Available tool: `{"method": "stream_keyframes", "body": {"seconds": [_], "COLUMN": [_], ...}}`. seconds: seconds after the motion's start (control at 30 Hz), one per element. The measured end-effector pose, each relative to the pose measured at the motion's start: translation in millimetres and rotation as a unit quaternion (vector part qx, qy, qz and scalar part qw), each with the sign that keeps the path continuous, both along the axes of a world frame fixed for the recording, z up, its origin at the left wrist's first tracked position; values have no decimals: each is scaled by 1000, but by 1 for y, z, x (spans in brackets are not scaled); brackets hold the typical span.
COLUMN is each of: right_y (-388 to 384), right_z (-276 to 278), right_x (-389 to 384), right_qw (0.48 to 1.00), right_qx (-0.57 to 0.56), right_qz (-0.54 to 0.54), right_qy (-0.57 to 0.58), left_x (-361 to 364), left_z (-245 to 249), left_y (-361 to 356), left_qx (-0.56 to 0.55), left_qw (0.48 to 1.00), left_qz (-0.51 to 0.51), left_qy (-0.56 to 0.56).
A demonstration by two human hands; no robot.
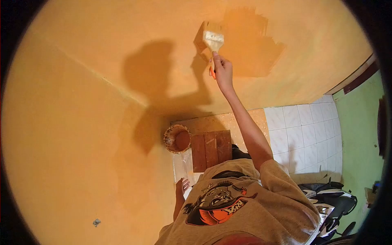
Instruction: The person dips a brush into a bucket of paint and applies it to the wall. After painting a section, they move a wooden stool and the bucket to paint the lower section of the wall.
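My right hand (222, 69) is raised to the wall, its fingers wrapped round the handle of a wide paintbrush (214, 39). The bristles point up against the orange-yellow wall (163, 24), beside a darker orange patch of paint (249, 49). Low at my side hangs my left hand (183, 186), its fingers apart and nothing in it. Below and ahead of that hand stands a paint-smeared bucket (167, 138) with brownish-orange paint inside, near the wall corner.
A wooden stool (211, 149) stands right of the bucket. White floor tiles (300, 128) stretch to the right, with a partly visible motorcycle (330, 204) by the green wall (357, 134). My shadow falls across the wall corner.
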State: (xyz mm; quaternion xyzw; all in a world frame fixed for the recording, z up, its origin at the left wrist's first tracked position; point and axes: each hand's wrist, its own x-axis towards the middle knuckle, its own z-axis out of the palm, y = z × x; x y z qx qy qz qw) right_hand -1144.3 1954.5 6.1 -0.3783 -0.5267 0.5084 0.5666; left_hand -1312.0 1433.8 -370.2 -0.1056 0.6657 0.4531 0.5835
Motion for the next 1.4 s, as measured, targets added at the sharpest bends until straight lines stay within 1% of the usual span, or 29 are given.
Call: {"method": "stream_keyframes", "body": {"seconds": [0.07,0.1,0.13,0.23,0.3,0.33,0.4,0.47,0.53,0.6,0.63,0.67,0.7,0.73,0.8,0.83,0.9,0.93,0.97,1.0,1.03,1.07,1.1,1.17,1.2,1.23,1.27,1.33,1.4], "right_y": [0,2,5,13,23,22,19,18,19,11,7,3,0,2,12,14,20,22,24,27,27,22,21,12,15,24,31,24,5], "right_z": [13,18,23,26,-1,-18,-51,-67,-69,-36,-19,-4,4,7,10,12,12,4,-18,-40,-66,-69,-70,-74,-73,-70,-67,-12,37], "right_x": [0,1,3,5,6,6,5,4,3,8,9,10,10,8,-1,-3,-3,-4,-8,-11,-13,-14,-12,-11,-9,-6,-4,10,10], "right_qw": [997,997,995,993,996,996,972,970,968,994,993,996,993,993,975,975,986,986,995,984,977,969,968,961,961,977,988,992,994], "right_qx": [40,40,45,33,-2,-1,-38,-70,-99,-51,-52,-22,7,7,81,80,33,34,23,10,0,-8,-6,-180,-179,-134,-88,-57,47], "right_qz": [-38,-37,-54,-85,-29,-30,83,108,131,20,24,-39,-102,-98,-194,-192,-135,-136,-81,-24,8,41,41,143,143,96,50,-8,-89], "right_qy": [57,57,71,75,-82,-82,-217,-207,-192,-96,-99,-81,-62,-63,72,72,90,89,-46,-179,-211,-244,-246,-155,-154,-133,-113,-114,-31], "left_x": [4,7,8,10,11,10,4,6,3,-2,-2,0,2,2,3,6,15,20,22,23,21,21,24,27,27,24,21,15,14], "left_z": [2,5,12,2,5,8,-4,-8,-5,-3,-2,-2,-3,-5,-9,-8,2,13,10,2,-3,-5,-5,-4,3,10,8,2,-8], "left_y": [0,2,-2,-3,1,4,16,11,17,24,24,21,17,16,10,2,-7,-10,-10,-13,-12,-7,-6,-19,-11,-1,4,12,2], "left_qx": [-29,-59,-49,-71,-59,-48,-57,-76,-26,-32,-40,-48,-50,-61,-66,-67,11,29,30,2,-24,-52,-49,110,44,46,7,-52,-44], "left_qw": [1000,998,998,997,998,998,997,996,999,999,999,999,999,998,998,998,999,1000,999,1000,999,998,998,975,999,999,1000,999,999], "left_qz": [-9,-18,-30,-9,-27,-48,-41,-33,-29,-20,-11,-3,1,4,19,21,30,-5,-7,-1,5,-4,-4,-159,-15,-15,-7,10,13], "left_qy": [0,-1,-5,-19,-8,5,-6,-19,-4,6,13,20,18,12,-4,-4,-19,9,8,-17,-41,-36,-38,107,-19,-17,-10,-8,-9]}}
